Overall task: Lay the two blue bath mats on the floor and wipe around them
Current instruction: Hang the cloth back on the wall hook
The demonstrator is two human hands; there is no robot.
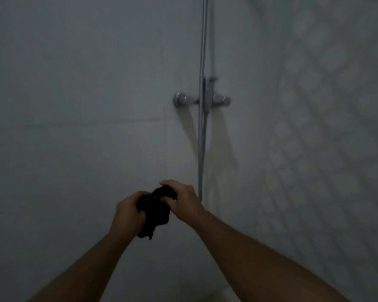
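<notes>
I hold a dark cloth (155,212) bunched between my left hand (129,211) and right hand (183,199). The fingers (166,183) of both are clamped round it below the shower mixer (202,100), I judge to wring it ready for wiping. The two blue bath mats are out of view.

Dim, blurred frame. Shower rail (203,51) cut off at top edge. Dark cloth (154,212) partly hidden inside both hands; colour indeterminate.
</notes>
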